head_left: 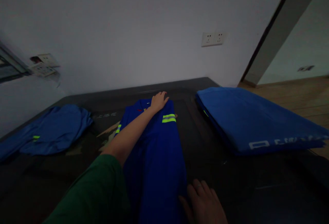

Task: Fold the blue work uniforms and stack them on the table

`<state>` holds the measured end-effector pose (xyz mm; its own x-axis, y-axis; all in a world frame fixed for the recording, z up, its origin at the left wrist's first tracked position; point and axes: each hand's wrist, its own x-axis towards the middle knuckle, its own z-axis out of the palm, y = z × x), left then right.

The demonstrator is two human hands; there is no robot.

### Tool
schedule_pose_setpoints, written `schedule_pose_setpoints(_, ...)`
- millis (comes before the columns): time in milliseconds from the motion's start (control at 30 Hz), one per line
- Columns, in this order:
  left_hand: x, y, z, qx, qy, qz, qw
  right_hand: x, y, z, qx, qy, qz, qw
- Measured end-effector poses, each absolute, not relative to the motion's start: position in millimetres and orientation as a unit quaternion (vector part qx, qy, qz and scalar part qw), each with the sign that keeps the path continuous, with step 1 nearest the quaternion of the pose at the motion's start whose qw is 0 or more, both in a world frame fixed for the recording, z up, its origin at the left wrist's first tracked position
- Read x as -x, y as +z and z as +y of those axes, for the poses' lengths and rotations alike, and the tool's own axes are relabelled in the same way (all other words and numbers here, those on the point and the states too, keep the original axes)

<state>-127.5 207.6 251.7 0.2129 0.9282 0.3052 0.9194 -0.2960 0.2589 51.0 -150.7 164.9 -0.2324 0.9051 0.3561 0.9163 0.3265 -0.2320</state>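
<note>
A dark blue garment with yellow-green and silver reflective bands lies lengthwise on the dark table, its collar toward the wall. Across it reaches my green-sleeved left arm, and my left hand rests on the shoulder near the collar, fingers spread a little, palm down. My right hand, with a ring on one finger, is at the garment's lower right edge. Its fingers are bent over and the thumb is near the cloth; whether cloth is pinched there is too dark to tell.
Folded blue garments with white lettering lie stacked at the right. A crumpled blue garment with a reflective strip lies at the left. Behind the table stands a pale wall with a socket plate. Wooden floor shows at the far right.
</note>
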Motion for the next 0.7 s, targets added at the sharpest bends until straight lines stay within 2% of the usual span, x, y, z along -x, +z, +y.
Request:
schedule_pose_setpoints(200,250.0,288.3,161.0,-0.706,0.087,0.703,0.013,-46.5,192.8,-150.9,0.584,-0.053,-0.786,0.197)
schedule_pose_setpoints(367,314.6,275.8,106.6,-0.605,-0.024,0.78,0.161,-43.1,207.5,-149.9,0.597,-0.042,-0.782,0.175)
schedule_pose_setpoints(533,304.2,266.7,78.6,-0.601,0.088,0.75,0.26,-42.6,216.2,-146.9,0.604,-0.021,-0.785,0.138)
schedule_pose_setpoints(700,293.1,272.7,74.1,-0.616,0.242,0.72,0.21,-45.1,223.8,-147.1,0.599,-0.014,-0.788,0.141)
